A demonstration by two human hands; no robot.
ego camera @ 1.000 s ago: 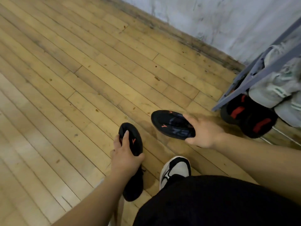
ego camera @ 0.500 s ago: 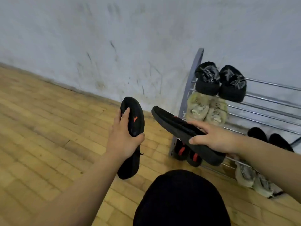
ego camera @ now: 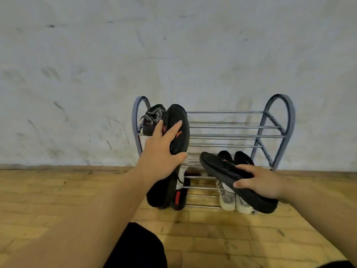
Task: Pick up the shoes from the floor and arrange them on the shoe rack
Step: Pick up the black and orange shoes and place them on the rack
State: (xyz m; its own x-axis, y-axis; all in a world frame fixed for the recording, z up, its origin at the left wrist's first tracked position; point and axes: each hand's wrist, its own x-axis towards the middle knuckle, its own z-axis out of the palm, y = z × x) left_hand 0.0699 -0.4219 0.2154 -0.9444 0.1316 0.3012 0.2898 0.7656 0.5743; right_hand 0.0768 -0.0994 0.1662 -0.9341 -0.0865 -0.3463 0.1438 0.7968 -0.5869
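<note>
We see the left hand (ego camera: 161, 153) with its fingers (ego camera: 172, 130) clamped on a black shoe (ego camera: 178, 128), held upright in front of the left end of the grey shoe rack (ego camera: 229, 127), beside a black sneaker (ego camera: 152, 118) on the top tier. Further right, the right hand (ego camera: 260, 182) grips a second black shoe (ego camera: 222, 169), tilted, before a black pair (ego camera: 234, 157) and a pale pair (ego camera: 232, 202) on the lower tiers, above the wooden floor (ego camera: 58, 200).
</note>
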